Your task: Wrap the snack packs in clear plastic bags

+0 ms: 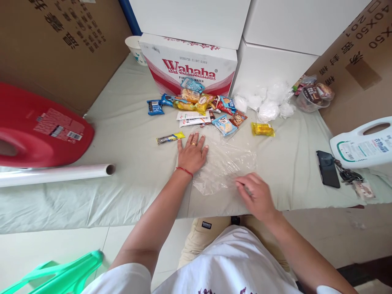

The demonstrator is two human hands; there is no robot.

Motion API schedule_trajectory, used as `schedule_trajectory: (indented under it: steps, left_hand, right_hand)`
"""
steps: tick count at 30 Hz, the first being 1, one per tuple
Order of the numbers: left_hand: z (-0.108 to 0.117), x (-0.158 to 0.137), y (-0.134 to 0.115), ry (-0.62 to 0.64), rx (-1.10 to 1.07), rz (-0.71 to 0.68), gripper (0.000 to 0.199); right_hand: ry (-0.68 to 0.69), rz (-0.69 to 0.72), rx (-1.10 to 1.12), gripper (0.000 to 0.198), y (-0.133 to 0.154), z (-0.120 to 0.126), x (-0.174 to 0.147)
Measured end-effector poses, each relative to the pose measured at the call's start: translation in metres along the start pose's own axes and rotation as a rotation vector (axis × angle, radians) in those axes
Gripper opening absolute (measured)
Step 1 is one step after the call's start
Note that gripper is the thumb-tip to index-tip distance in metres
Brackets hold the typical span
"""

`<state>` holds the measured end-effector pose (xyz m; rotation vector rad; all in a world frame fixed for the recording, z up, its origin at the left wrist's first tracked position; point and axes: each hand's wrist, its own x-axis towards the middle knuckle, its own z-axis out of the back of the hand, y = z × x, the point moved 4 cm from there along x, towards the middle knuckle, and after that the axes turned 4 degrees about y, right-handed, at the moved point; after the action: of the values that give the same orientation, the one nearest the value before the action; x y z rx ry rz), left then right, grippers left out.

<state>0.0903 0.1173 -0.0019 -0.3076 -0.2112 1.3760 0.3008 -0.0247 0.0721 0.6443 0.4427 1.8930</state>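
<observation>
A sheet of clear plastic film [220, 163] lies spread on the cloth-covered table [137, 163]. My left hand [192, 155] rests flat at the film's left edge, fingers spread, with a ring and a red bracelet on it. Just beyond its fingertips lies a yellow-and-grey snack bar [170, 138]. My right hand [255, 194] pinches the near right edge of the film between thumb and fingers. Past the film sits a pile of wrapped snacks [199, 102], among them a light blue packet [224, 125] and white sachets [192, 118]. A yellow packet [262, 129] lies apart, to the right.
A Wahaha carton [190, 61] stands behind the snacks, near crumpled white plastic bundles [268, 106] and a snack tub [312, 98]. On the left are a red jug [45, 126] and a film roll [58, 174]; on the right, a phone [327, 168], keys [349, 173] and a white bottle [364, 143].
</observation>
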Motion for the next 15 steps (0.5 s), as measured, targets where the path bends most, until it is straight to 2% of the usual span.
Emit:
schedule_trajectory:
  steps: [2,5,8,11,15]
  left_hand:
    - [0.0,-0.001,-0.001,0.013,0.017,0.005,0.058]
    - [0.0,-0.001,-0.001,0.022,0.033,0.011,0.059]
    - [0.0,-0.001,-0.001,0.017,0.035,0.013,0.059]
    - [0.0,0.0,0.0,0.018,0.024,0.017,0.059]
    - [0.0,0.001,0.001,0.029,-0.007,0.023,0.059]
  right_hand:
    - [0.145,-0.068,0.025,0.023,0.019,-0.029,0.016]
    - [0.335,-0.182,-0.136,0.027,0.036,-0.07,0.031]
    - [0.469,-0.221,-0.29,0.027,0.042,-0.094,0.038]
    - [0.483,-0.146,-0.358,0.018,0.044,-0.098,0.04]
    - [0.332,0.005,-0.438,0.017,0.054,-0.089,0.036]
